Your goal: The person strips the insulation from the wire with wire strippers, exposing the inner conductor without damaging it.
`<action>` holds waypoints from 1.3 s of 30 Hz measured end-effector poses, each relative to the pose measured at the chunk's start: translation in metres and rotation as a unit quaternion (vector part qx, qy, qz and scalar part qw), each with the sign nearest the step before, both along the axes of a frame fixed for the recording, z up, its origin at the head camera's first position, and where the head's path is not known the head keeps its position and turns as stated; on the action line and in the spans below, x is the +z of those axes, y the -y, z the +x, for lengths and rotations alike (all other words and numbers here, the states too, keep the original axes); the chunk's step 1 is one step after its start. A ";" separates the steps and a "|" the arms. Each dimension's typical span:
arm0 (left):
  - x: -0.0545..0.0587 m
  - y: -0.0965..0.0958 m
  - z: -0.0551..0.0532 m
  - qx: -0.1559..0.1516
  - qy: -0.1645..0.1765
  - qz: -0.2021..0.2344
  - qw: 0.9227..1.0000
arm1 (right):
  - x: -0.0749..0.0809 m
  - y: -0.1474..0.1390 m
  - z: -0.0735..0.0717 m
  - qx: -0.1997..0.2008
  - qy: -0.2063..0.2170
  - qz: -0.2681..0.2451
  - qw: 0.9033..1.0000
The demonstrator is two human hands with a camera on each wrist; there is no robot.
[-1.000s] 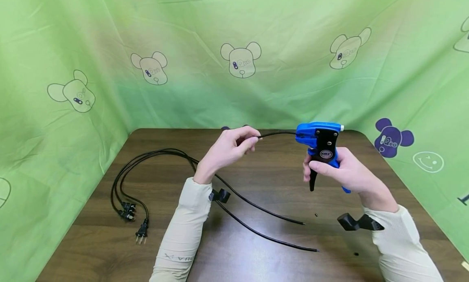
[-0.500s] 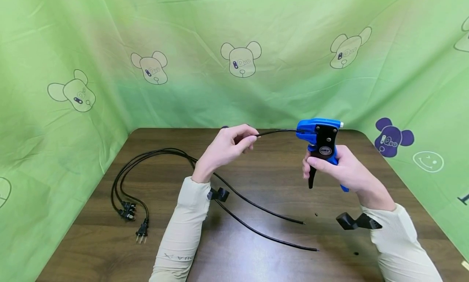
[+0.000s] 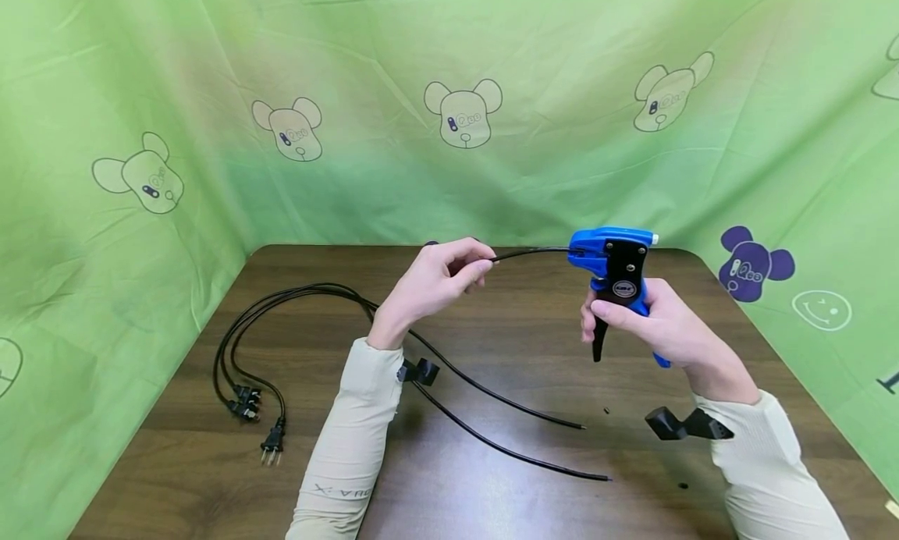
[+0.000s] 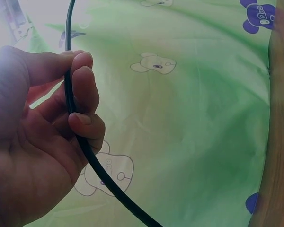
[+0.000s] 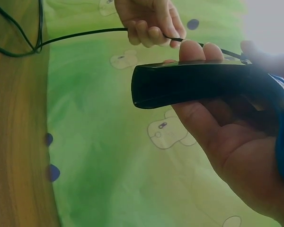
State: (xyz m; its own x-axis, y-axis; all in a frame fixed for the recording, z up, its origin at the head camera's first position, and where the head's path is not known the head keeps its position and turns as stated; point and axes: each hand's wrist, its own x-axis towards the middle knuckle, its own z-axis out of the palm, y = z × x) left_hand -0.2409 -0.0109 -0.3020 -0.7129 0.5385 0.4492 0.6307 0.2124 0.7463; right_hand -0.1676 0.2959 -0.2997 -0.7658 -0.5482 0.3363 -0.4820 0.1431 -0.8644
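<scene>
My left hand (image 3: 438, 282) pinches a black power cord (image 3: 530, 251) between thumb and fingertips, above the table. In the left wrist view the cord (image 4: 106, 179) runs down across the curled fingers. The cord's end goes into the nose of a blue and black wire stripper (image 3: 609, 247), where its tip is hidden. My right hand (image 3: 660, 321) grips the stripper by its handles, thumb over the near side and fingers round the black lever (image 3: 598, 343). In the right wrist view the dark lever (image 5: 189, 85) lies across the fingers.
Two more black cord ends (image 3: 523, 454) lie on the wooden table (image 3: 492, 509). Several cords loop at the left, with black plugs (image 3: 272, 442) near them. Small black scraps (image 3: 683, 486) lie at the right. A green printed curtain (image 3: 463, 189) stands behind and beside the table.
Over the first half second the wire stripper rose slightly and the cord came to sit between its jaws. My left hand shifted a little up and left. Since then both hands are nearly still.
</scene>
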 end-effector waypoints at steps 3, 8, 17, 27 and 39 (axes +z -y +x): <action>0.001 0.001 0.000 -0.001 -0.002 -0.002 1.000 | -0.001 0.001 -0.001 0.003 -0.002 -0.003 1.000; 0.000 0.004 0.000 -0.004 -0.005 -0.002 1.000 | -0.003 0.004 -0.003 0.018 -0.013 -0.020 1.000; -0.002 0.010 -0.002 -0.001 -0.004 -0.011 1.000 | -0.008 0.013 -0.004 0.002 -0.014 -0.018 1.000; -0.002 0.016 -0.004 0.013 -0.009 -0.012 1.000 | -0.010 0.021 -0.002 -0.006 0.030 0.005 1.000; 0.000 0.017 -0.005 0.018 0.009 -0.002 1.000 | -0.020 0.031 -0.001 0.018 0.018 -0.037 0.999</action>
